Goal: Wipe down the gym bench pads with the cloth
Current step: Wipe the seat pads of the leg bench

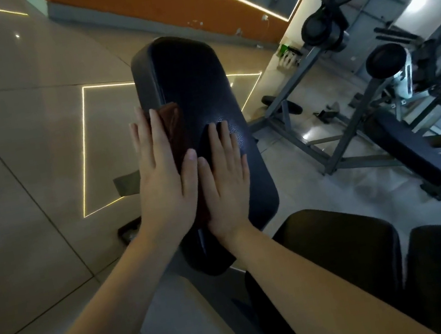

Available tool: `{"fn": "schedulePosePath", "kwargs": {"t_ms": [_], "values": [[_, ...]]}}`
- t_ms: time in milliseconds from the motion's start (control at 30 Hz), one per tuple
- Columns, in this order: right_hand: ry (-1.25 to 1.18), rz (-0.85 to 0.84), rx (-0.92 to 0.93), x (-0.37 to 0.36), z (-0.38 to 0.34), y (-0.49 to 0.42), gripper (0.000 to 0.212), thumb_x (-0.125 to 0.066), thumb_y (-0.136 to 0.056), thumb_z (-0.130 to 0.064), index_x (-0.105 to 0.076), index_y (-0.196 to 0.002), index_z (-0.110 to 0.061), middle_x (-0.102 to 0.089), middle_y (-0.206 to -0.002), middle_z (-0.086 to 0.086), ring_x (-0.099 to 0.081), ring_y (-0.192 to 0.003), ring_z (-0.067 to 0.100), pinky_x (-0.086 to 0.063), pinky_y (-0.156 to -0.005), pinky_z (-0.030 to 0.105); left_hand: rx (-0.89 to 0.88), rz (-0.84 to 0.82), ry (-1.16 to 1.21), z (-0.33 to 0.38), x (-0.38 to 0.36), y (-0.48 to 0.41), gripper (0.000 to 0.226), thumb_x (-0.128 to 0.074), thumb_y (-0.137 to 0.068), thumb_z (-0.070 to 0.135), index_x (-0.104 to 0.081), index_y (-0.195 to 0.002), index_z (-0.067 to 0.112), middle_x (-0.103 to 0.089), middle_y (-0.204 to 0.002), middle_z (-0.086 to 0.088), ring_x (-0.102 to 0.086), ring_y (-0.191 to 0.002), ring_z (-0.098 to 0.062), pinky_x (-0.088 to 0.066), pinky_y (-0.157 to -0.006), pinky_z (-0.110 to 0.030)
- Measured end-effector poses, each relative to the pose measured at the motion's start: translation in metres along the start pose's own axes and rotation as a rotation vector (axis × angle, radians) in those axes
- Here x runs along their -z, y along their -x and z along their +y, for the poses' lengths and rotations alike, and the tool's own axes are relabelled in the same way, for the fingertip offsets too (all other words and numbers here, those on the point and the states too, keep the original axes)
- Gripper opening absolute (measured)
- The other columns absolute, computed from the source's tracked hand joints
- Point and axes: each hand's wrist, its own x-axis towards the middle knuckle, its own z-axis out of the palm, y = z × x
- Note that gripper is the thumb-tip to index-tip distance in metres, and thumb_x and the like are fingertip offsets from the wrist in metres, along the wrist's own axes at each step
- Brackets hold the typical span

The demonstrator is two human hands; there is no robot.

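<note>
At the far left is the tiled floor [10,151], with a bright strip of light reflected in it. The left hand [162,174] lies flat with straight fingers close together, pressing the brown cloth [175,127] against the left edge of the black back pad [188,75]. Just beside it, the right hand [223,172] rests flat on the bare pad, fingers straight and slightly spread, its thumb next to the cloth. Lower right of the hands is the dark seat pad [335,238]. Farther right stand a grey metal frame [306,110] and a second bench [417,152].
</note>
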Motion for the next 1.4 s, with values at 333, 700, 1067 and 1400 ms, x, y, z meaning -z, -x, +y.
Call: {"fn": "schedulePosePath", "kwargs": {"t_ms": [333, 700, 1067, 1400], "values": [[-0.016, -0.004, -0.013, 0.000, 0.000, 0.000, 0.061, -0.011, -0.097, -0.053, -0.005, -0.155, -0.034, 0.002, -0.165, -0.014, 0.010, -0.149, -0.001, 0.006, -0.123, 0.035, -0.032, 0.038, -0.143, 0.017, 0.011, -0.086, 0.061, -0.037, -0.106, 0.025, -0.009, -0.157, 0.007, 0.000, -0.165, -0.010, 0.002, -0.152, -0.024, -0.004, -0.111, -0.016], [-0.010, 0.035, 0.002, -0.004, 0.003, -0.001, 0.077, 0.005, -0.090, -0.073, -0.010, -0.154, -0.031, -0.006, -0.165, -0.006, 0.003, -0.152, 0.007, 0.003, -0.124, 0.039, -0.304, -0.066, -0.172, -0.016, 0.000, 0.005, 0.054, -0.028, -0.105, 0.031, -0.009, -0.153, 0.014, 0.002, -0.163, -0.003, 0.001, -0.152, -0.027, -0.007, -0.122, -0.033], [-0.048, 0.002, -0.027, 0.000, -0.001, 0.000, 0.056, -0.015, -0.096, -0.054, -0.007, -0.150, -0.041, -0.002, -0.164, -0.016, 0.007, -0.149, -0.002, 0.006, -0.123, 0.036, 0.027, 0.005, 0.100, -0.001, 0.006, -0.071, 0.062, -0.031, -0.107, 0.032, -0.003, -0.156, 0.007, 0.003, -0.165, -0.008, 0.006, -0.152, -0.022, -0.015, -0.123, -0.047], [-0.032, 0.031, -0.012, -0.002, 0.001, -0.001, 0.064, -0.010, -0.095, -0.064, -0.008, -0.152, -0.037, -0.004, -0.165, -0.012, 0.005, -0.150, 0.001, 0.005, -0.123, 0.036, -0.035, -0.058, 0.129, -0.020, 0.001, 0.006, 0.060, -0.034, -0.103, 0.036, -0.002, -0.153, 0.023, 0.006, -0.162, 0.011, 0.009, -0.150, -0.007, -0.003, -0.116, -0.010]]}}
